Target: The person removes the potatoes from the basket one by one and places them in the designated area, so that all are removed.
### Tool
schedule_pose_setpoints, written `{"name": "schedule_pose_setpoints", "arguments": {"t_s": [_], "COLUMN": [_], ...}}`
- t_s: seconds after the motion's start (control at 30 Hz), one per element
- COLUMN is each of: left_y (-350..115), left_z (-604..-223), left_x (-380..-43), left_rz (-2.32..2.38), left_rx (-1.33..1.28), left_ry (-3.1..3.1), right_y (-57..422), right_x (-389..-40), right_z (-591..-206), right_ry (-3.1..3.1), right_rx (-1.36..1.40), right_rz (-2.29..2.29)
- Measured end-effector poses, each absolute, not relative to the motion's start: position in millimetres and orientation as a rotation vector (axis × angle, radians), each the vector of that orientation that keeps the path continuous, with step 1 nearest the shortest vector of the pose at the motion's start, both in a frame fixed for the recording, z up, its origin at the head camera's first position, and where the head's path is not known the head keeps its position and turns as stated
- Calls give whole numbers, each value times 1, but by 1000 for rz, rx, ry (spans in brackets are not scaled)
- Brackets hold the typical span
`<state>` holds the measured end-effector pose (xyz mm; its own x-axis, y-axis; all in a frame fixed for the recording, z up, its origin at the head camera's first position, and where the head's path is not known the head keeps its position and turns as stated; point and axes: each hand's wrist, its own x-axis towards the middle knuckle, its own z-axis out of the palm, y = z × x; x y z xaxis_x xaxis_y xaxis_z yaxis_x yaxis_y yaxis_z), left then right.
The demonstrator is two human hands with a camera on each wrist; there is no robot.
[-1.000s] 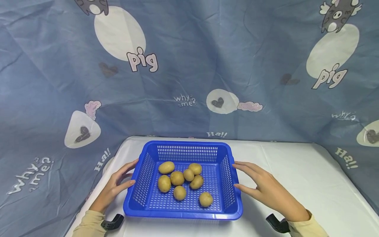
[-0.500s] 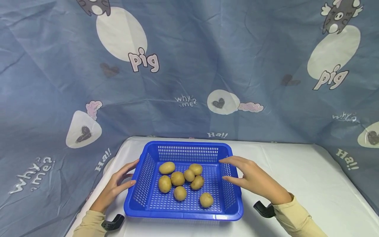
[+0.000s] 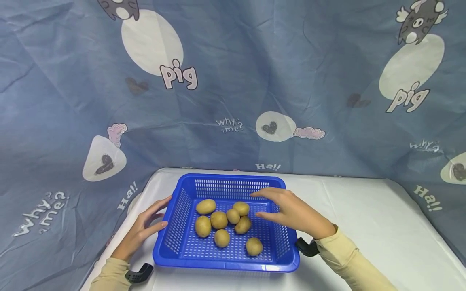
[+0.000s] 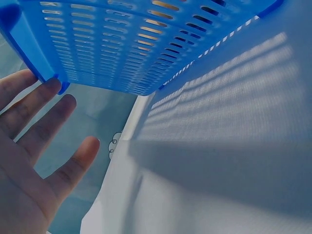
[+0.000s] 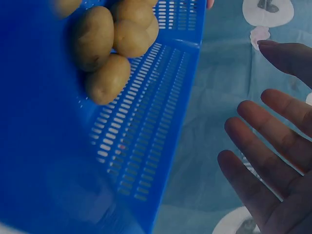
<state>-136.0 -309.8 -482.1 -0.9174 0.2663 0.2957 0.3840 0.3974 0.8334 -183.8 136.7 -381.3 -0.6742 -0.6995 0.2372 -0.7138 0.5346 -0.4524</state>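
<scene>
A blue plastic basket (image 3: pixel 225 264) with slotted walls stands on the white-covered table. Several yellow-brown potatoes (image 3: pixel 219 220) lie on its floor, mostly grouped left of the middle; a single potato (image 3: pixel 254 246) sits apart at the front right. My left hand (image 3: pixel 140 231) rests its fingertips against the basket's left rim, and the left wrist view shows straight fingers (image 4: pixel 36 105) there, spread apart. Above the basket's right part hovers my right hand (image 3: pixel 293 210), fingers extended and holding nothing. In the right wrist view its fingers (image 5: pixel 258 146) are spread, with potatoes (image 5: pixel 108 80) beyond the wall.
White cloth (image 3: pixel 349 218) covers the table, reaching well past the basket on the right. A blue curtain (image 3: pixel 225 85) with pig prints hangs behind and around the table. Dark straps (image 3: pixel 307 247) are on both wrists.
My right hand has left the basket's right rim and moved left over the basket. My left hand stays at the left rim. The basket and potatoes have not visibly moved.
</scene>
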Motion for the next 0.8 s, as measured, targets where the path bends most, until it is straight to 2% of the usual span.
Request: {"name": "schedule_pose_setpoints", "arguments": {"t_s": [0.8], "left_y": [-309], "left_z": [-483], "left_x": [-135], "left_rz": [-1530], "left_rx": [-591], "left_ry": [-2541], "right_y": [66], "right_x": [-200], "right_z": [-392], "right_ry": [-2792], "right_rx": [1473], "right_rz": [862]}}
